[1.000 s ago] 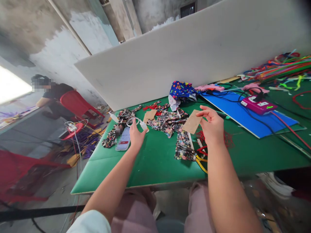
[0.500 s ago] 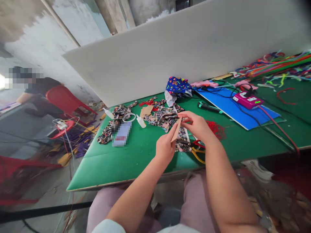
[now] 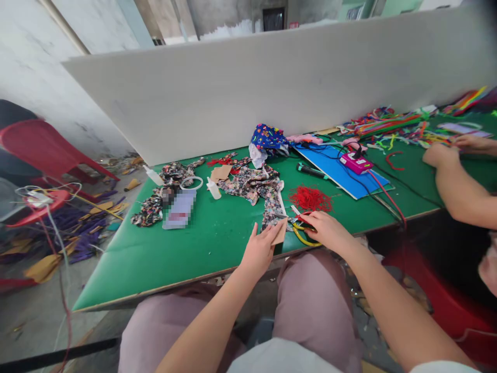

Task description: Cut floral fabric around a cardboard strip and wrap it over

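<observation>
My left hand (image 3: 260, 248) is at the table's near edge, its fingers laid along a small brown cardboard piece (image 3: 280, 234) that it holds. My right hand (image 3: 328, 230) is closed at the red handles of a pair of scissors (image 3: 306, 215); its fingers partly cover them. Just below lie yellow handles (image 3: 301, 237), beside my fingertips. A dark floral fabric piece (image 3: 272, 199) spreads out beyond my left hand. Past my right hand sits a heap of red strings (image 3: 310, 198).
Glue bottles (image 3: 213, 189), a white ring (image 3: 191, 183) and more cardboard (image 3: 221, 173) lie on the green table (image 3: 217, 233). A blue board (image 3: 349, 181) carries a pink power box (image 3: 356, 162). Another person's hands (image 3: 442, 153) work at right. A white panel (image 3: 233, 98) stands behind.
The view has turned right, bringing another person's arms in. My right hand has left the cardboard and moved to the scissors; my left hand has lowered with the cardboard.
</observation>
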Action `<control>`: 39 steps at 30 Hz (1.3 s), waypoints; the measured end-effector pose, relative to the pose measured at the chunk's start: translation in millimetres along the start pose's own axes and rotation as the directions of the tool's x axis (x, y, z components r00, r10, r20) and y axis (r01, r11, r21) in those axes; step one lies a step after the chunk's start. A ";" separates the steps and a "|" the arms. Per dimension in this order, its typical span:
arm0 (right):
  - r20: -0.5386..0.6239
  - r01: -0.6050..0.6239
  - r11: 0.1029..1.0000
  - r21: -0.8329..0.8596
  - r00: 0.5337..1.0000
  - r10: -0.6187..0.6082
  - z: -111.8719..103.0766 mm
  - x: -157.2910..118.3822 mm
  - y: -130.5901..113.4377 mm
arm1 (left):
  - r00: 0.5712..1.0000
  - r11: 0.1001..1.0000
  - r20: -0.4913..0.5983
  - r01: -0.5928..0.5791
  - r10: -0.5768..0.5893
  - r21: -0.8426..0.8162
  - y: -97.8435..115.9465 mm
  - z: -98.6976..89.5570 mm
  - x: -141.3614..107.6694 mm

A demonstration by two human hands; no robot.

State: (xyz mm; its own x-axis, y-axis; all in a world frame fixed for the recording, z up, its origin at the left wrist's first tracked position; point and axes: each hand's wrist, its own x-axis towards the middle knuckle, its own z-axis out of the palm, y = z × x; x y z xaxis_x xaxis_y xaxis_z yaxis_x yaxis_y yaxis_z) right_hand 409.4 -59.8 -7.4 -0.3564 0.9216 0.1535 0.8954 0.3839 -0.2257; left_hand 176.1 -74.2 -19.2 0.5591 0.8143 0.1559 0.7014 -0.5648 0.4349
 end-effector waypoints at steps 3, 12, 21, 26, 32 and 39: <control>-0.030 -0.058 0.997 -0.048 0.998 0.057 -8.9 -6.1 3.4 | 1.000 1.000 0.001 -0.011 0.011 0.026 0.5 -2.8 -8.0; -0.166 -0.244 0.968 0.059 0.954 0.251 -19.5 1.7 19.8 | 0.999 0.995 -0.044 -0.017 0.021 0.098 -0.9 -17.1 -43.5; -0.184 -0.261 0.956 0.136 0.941 0.284 -17.9 7.4 11.0 | 0.989 0.956 -0.012 -0.143 0.151 0.258 -34.7 -30.8 8.9; -0.178 -0.248 0.952 0.178 0.944 0.279 -23.1 1.6 7.3 | 0.982 0.930 0.035 -0.186 0.184 0.316 -42.0 -23.3 13.8; -0.193 -0.192 0.942 0.275 0.949 0.250 -25.9 -0.3 -0.2 | 0.985 0.922 0.031 -0.170 0.170 0.347 -41.7 -22.0 7.7; -0.195 -0.188 0.881 0.435 0.935 0.296 -26.2 -0.1 -16.6 | 0.989 0.938 0.025 -0.149 0.149 0.313 -37.1 -21.4 4.8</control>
State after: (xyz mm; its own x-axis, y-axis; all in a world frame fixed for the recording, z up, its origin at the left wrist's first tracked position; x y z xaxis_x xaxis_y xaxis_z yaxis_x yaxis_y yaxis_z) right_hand 401.6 -67.8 21.5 -0.0163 0.9642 0.2646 0.7393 0.1897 -0.6461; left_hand 143.2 -46.4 -15.6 0.6678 0.7179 0.1967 0.7132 -0.6928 0.1069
